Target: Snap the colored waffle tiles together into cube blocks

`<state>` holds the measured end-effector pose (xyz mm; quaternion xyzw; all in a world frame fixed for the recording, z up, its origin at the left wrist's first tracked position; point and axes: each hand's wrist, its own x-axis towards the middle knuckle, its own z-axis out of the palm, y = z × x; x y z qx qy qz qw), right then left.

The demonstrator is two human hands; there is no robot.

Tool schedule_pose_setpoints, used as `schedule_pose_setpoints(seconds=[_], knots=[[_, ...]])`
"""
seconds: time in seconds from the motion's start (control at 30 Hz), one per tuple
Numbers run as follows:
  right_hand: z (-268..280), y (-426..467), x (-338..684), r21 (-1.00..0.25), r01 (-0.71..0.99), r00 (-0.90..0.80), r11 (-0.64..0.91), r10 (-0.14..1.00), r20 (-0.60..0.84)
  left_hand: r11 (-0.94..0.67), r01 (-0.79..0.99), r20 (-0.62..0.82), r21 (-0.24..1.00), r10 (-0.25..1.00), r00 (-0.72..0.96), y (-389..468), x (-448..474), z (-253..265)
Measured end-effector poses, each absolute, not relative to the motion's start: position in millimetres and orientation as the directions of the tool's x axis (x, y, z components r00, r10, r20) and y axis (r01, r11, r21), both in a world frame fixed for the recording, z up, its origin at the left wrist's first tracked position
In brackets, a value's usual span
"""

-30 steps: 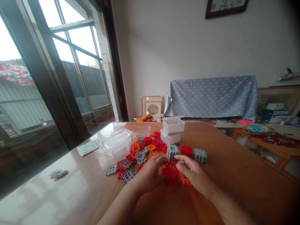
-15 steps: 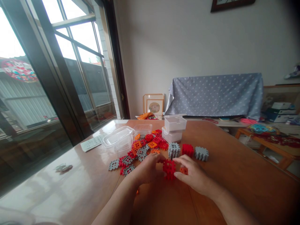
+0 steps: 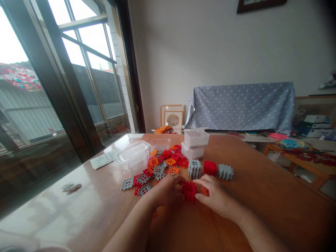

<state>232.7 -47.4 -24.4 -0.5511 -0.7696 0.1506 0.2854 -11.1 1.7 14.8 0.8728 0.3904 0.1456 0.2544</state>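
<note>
Between my two hands is a stack of red notched building tiles. My left hand grips its left side, and my right hand pinches its right side with thumb and fingers. An orange tile piece is partly hidden behind the right hand. Just beyond my fingers stand a grey tile stack, a red stack and a second grey stack. Left of them spreads a loose heap of red, orange and grey tiles.
Clear plastic containers stand behind the heap on the wooden table. Two white lidded boxes are stacked at the back. A paper with writing and a small clear packet lie to the left.
The red stack between my hands has lowered slightly and tilted, its face now less turned toward me. Both hands keep their hold in nearly the same place.
</note>
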Motion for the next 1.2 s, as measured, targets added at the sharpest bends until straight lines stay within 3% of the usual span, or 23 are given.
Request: schedule_pose_setpoints(seconds=[0.43,0.63,0.8,0.93,1.2], knots=[[-23.7,-46.9,232.0,-0.506,0.788,-0.234,0.351,0.931,0.282,-0.555,0.606,0.048,0.570,0.759,0.649,2.7,-12.3,8.7],[-21.7,-48.0,234.0,-0.554,0.759,-0.195,0.343,0.931,0.308,-0.549,0.645,0.035,0.532,0.775,0.631,0.9,-12.7,10.7],[-22.5,-38.9,258.0,-0.634,0.723,-0.052,0.274,0.937,0.346,-0.569,0.660,0.050,0.491,0.774,0.631,1.8,-13.8,9.6],[-25.4,-33.0,277.7,-0.645,0.727,0.020,0.235,0.932,0.363,-0.579,0.644,0.088,0.500,0.773,0.628,2.5,-13.3,8.6],[-32.1,-29.6,276.6,-0.625,0.742,0.002,0.245,0.930,0.367,-0.552,0.613,0.155,0.566,0.801,0.578,8.7,-20.8,6.0]])
